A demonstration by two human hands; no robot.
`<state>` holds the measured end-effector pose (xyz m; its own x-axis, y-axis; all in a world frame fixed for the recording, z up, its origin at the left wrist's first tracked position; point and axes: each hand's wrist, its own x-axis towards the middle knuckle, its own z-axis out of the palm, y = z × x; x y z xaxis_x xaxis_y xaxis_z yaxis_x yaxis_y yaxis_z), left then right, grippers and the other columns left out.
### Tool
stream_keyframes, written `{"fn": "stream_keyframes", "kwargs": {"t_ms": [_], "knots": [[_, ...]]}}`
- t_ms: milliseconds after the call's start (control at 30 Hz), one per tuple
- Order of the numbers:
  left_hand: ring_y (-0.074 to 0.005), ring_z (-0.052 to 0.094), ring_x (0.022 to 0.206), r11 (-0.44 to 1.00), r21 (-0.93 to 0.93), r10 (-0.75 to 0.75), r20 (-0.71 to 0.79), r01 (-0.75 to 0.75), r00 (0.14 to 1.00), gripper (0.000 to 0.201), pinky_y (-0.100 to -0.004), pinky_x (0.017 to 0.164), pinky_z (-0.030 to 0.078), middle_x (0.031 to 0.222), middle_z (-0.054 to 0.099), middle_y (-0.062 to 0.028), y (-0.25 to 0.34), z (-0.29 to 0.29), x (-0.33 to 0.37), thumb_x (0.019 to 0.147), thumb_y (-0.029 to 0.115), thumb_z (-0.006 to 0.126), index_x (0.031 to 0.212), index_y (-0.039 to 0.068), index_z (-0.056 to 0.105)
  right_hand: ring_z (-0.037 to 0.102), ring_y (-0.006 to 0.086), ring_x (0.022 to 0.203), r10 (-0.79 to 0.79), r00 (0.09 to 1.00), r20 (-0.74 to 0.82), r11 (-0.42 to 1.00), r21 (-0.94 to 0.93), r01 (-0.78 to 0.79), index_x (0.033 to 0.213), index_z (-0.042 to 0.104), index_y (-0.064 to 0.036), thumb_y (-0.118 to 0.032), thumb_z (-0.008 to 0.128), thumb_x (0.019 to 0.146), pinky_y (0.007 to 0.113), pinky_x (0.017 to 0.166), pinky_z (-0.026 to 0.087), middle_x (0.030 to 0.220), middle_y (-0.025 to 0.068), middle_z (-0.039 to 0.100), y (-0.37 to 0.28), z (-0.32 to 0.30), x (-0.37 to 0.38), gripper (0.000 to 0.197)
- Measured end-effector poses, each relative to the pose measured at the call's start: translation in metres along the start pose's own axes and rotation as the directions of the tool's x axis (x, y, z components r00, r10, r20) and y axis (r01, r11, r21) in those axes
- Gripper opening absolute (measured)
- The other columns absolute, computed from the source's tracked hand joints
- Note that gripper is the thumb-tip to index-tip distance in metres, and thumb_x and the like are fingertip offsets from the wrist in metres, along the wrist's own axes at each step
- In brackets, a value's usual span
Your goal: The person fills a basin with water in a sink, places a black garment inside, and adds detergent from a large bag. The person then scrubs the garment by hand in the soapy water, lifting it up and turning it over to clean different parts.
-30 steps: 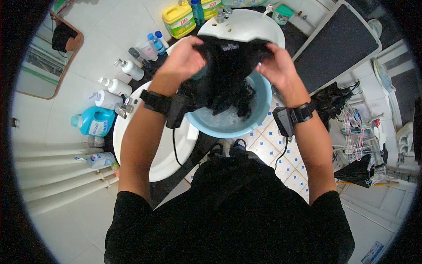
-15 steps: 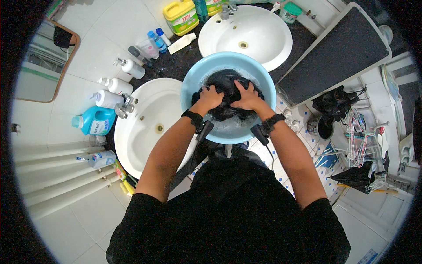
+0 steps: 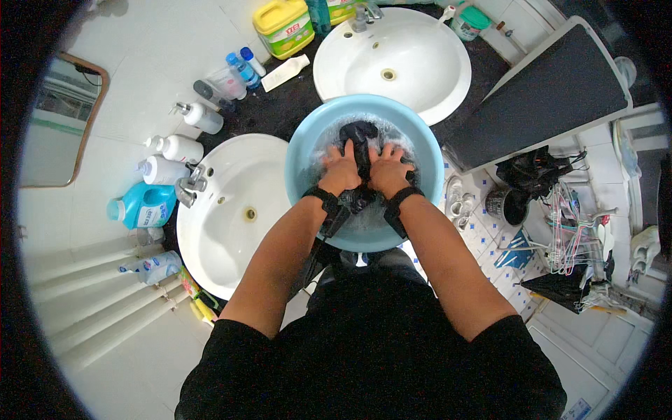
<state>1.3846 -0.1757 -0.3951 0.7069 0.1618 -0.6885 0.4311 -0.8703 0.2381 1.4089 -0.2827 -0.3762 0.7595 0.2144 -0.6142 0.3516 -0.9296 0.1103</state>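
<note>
A light blue basin (image 3: 295, 164) holds sudsy water and a wet black cloth (image 3: 360, 131), which is bunched into a narrow strip down the middle and partly under the water. My left hand (image 3: 341, 172) lies against the cloth's left side, its fingers stretched forward and apart. On the other side, my right hand (image 3: 388, 171) presses down with spread fingers, the tips among the foam. Cloth shows between the two hands; what lies beneath the palms is hidden. Each wrist wears a black strap with a small dark device.
White sinks stand left (image 3: 210, 241) and beyond (image 3: 448, 70) the basin on a dark counter (image 3: 266, 115). Bottles, including a blue detergent jug (image 3: 143, 206) and a yellow jug (image 3: 283, 28), line the wall. A dark, light-framed panel (image 3: 546, 91) leans at right, near a bucket (image 3: 507, 205) and hangers (image 3: 563, 231).
Both hands have drawn nearer to me and closer together, deeper in the basin. The black cloth, spread wide before, is now squeezed narrow between them, and more foam shows around it.
</note>
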Motion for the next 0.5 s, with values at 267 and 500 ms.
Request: {"fn": "stream_keyframes", "kwargs": {"t_ms": [267, 500], "knots": [[-0.0486, 0.032, 0.121, 0.977, -0.167, 0.093, -0.225, -0.132, 0.970, 0.094, -0.0480, 0.097, 0.034, 0.132, 0.031, -0.0309, -0.015, 0.000, 0.028, 0.071, 0.020, 0.072, 0.140, 0.011, 0.009, 0.058, 0.0348, 0.097, -0.168, 0.960, -0.224, 0.952, 0.216, 0.217, 0.135, 0.032, -0.0137, -0.014, 0.061, 0.073, 0.045, 0.085, 0.045, 0.101, 0.0215, 0.060, 0.014, -0.001, 0.033, 0.068], [-0.0353, 0.044, 0.114, 0.525, -0.833, 0.121, -0.130, -0.174, 0.984, 0.079, -0.0405, 0.087, 0.044, 0.118, 0.048, -0.0208, -0.017, -0.016, 0.010, 0.058, 0.010, 0.078, 0.126, 0.005, 0.037, 0.051, 0.0442, 0.094, -0.189, 0.789, -0.585, 0.721, 0.463, 0.516, 0.115, 0.047, -0.0106, -0.006, 0.067, 0.065, 0.048, 0.079, 0.045, 0.096, 0.0263, 0.053, 0.037, 0.009, 0.037, 0.054]]}}
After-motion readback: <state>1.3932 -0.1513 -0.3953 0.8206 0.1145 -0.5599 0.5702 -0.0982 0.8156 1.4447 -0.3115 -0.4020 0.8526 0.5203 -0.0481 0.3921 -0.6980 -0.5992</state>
